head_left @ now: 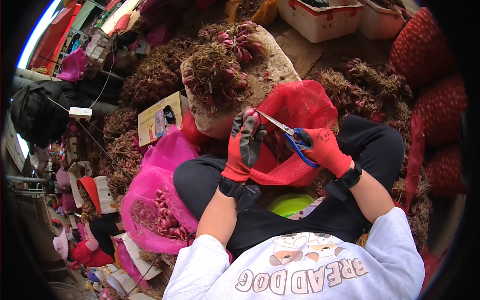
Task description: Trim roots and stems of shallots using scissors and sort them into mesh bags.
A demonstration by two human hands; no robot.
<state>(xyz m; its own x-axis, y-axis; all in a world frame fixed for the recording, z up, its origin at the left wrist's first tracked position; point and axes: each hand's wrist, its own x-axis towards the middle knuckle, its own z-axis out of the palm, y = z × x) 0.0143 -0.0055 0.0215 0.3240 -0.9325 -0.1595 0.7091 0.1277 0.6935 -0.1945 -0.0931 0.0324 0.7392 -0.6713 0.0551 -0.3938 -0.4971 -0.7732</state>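
Left arm: As the forearm climbs between twelve and one o'clock, the left hand (244, 146), in a red-and-grey glove, stands fingers-up above the wrist strap.
Left grip: closed in tight, thumb and fingertips pinching a red bulb (252, 115), and there it sits, right at the top of the hand!
Right arm: in at an angle between ten and eleven, with the gloved right hand (325, 149) at four o'clock from the bulb, fingers curled.
Right grip: wrapped round the blue handles of the scissors (288, 131), blades aimed at ten, tips right by the bulb; touching or not, I can't tell.
Around the bulb: root-tangled clump (215, 75) at eleven, red mesh bag (310, 97) between two and three, pink mesh bag (167, 175) at seven.
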